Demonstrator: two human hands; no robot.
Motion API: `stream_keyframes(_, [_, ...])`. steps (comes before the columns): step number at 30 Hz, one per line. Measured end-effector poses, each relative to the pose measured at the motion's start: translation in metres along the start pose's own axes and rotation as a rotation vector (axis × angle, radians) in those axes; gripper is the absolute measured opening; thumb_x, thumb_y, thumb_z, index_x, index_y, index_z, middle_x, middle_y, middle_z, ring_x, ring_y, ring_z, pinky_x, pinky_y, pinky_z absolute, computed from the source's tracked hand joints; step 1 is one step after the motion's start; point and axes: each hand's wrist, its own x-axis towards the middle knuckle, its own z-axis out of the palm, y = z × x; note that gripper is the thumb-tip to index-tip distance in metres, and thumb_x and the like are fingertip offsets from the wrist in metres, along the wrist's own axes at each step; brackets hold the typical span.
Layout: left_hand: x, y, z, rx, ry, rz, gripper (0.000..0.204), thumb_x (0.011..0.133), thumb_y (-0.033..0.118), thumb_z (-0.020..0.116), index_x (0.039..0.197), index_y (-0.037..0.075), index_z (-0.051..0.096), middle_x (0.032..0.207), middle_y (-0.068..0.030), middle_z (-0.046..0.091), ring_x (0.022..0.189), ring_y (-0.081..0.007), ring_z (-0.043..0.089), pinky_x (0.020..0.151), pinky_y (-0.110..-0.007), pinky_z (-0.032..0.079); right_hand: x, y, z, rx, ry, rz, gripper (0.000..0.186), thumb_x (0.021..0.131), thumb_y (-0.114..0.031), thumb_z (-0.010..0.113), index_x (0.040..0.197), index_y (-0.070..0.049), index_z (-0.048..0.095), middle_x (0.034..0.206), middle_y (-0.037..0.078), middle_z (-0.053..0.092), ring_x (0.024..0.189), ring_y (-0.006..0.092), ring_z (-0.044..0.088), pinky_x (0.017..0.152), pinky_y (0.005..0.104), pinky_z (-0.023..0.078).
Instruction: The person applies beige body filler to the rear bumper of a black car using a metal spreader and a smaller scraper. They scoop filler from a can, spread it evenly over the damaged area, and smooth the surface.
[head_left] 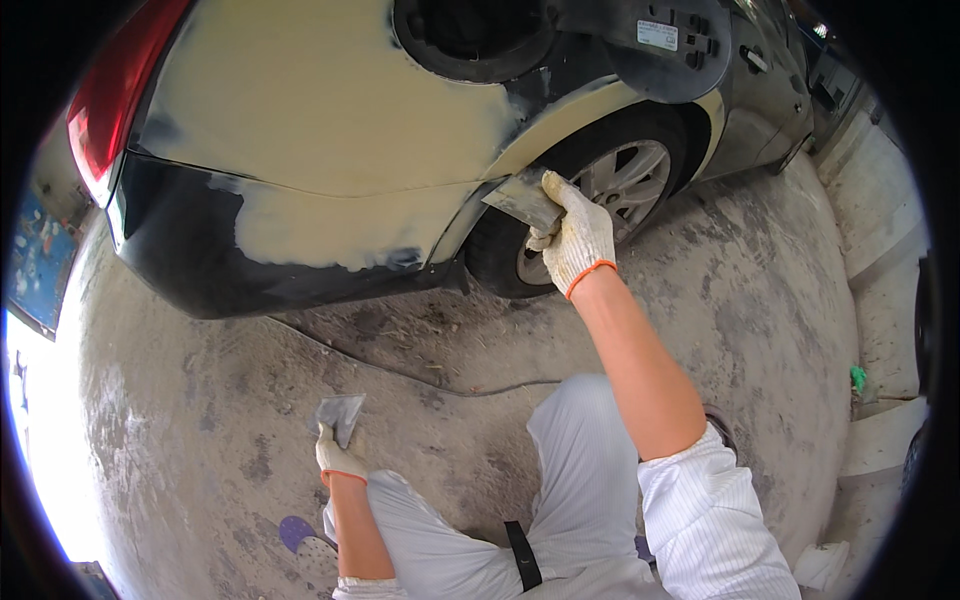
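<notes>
My right hand (575,235), in a cream knit glove with an orange cuff, grips a flat metal spreader (520,203) at the car's rear wheel arch, just left of the tire. The dark car body (175,260) carries broad beige filler patches (330,110) across the rear quarter and bumper. Lower left, my gloved left hand (340,450) holds another flat metal spreader (340,408) above the floor, away from the car. The open fuel flap (655,60) is at the top, beside a dark recessed opening (475,30).
The alloy wheel (630,175) stands on stained concrete (220,390). A black hose (420,380) runs across the floor. Purple discs (296,530) lie near my legs. A pale step or wall (870,230) borders the right, with a small green object (857,378) beside it. A blue panel (38,265) stands at the far left.
</notes>
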Motion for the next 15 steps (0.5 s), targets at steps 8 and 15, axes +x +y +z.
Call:
stream_keyframes(8, [-0.0018,0.0026,-0.0012,0.028,0.015,-0.010,0.036,0.118,0.038,0.053,0.122,0.008,0.072,0.108,-0.0078,0.080,0.086,-0.0237,0.077,0.074,-0.040,0.066,0.0000,0.0064,0.0013,0.018,0.003,0.002,0.016,0.107,-0.018,0.075,0.099,-0.005,0.072,0.087,0.008,0.071,0.062,0.0158,0.058,0.049,0.0315,0.038])
stream_keyframes(15, [-0.0020,0.0045,-0.0028,0.012,0.007,0.007,0.035,0.119,0.037,0.053,0.122,0.007,0.072,0.110,-0.0086,0.080,0.090,-0.0230,0.077,0.079,-0.039,0.065,0.0030,0.0102,0.0029,0.059,-0.019,0.005,0.014,0.108,-0.018,0.074,0.100,-0.006,0.072,0.088,0.006,0.072,0.062,0.0148,0.058,0.049,0.0308,0.038])
